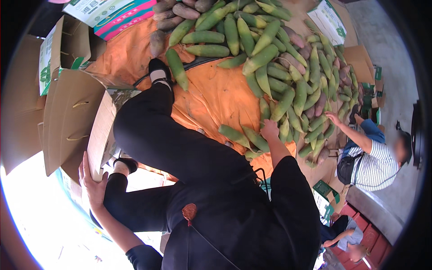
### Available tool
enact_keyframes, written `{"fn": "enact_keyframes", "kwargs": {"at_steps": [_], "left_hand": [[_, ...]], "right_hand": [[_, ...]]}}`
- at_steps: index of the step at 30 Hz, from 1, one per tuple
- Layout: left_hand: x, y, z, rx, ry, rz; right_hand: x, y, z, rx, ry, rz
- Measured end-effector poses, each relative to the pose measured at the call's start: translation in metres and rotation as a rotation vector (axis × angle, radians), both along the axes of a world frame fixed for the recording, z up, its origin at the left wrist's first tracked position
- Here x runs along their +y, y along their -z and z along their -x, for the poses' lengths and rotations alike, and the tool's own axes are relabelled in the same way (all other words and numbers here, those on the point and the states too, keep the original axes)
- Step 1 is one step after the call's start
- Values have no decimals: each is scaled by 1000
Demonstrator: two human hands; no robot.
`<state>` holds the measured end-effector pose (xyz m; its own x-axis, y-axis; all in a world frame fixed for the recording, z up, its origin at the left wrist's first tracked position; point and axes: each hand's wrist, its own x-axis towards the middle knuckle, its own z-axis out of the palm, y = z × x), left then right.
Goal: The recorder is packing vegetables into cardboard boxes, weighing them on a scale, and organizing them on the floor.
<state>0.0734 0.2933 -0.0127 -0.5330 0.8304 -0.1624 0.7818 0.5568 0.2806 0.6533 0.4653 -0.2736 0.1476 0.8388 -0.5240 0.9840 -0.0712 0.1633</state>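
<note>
My left hand (93, 183) grips the lower edge of an open cardboard box (100, 130), its thumb on one side and its fingers on the other. The box leans beside my left leg, flaps spread. Across the orange sheet, my right hand (270, 129) reaches the near edge of a large heap of green radishes (283, 102). Its fingers are closed at the end of a green radish (264, 110), though the grip is partly hidden. Two more radishes (236, 136) lie just left of that hand.
Purplish roots (185, 11) lie among the heap and at its far left. More cartons (56, 54) stand at the left, with a printed box (108, 13) behind. On the right, a person in a striped shirt (371, 166) reaches toward the heap; another person (344, 234) sits lower right.
</note>
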Motion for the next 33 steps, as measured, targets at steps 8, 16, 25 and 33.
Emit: {"fn": "enact_keyframes", "kwargs": {"at_steps": [8,16,25,33], "left_hand": [[4,-9,-2,35,3,55],[-8,-19,2,77,0,41],[-5,-23,7,27,2,77],[-7,-24,7,42,25,65]], "right_hand": [[-8,43,-52,363,37,-105],[20,4,-21,750,392,-224],[83,-141,122,1087,114,-414],[114,-343,304,1597,-378,-438]]}}
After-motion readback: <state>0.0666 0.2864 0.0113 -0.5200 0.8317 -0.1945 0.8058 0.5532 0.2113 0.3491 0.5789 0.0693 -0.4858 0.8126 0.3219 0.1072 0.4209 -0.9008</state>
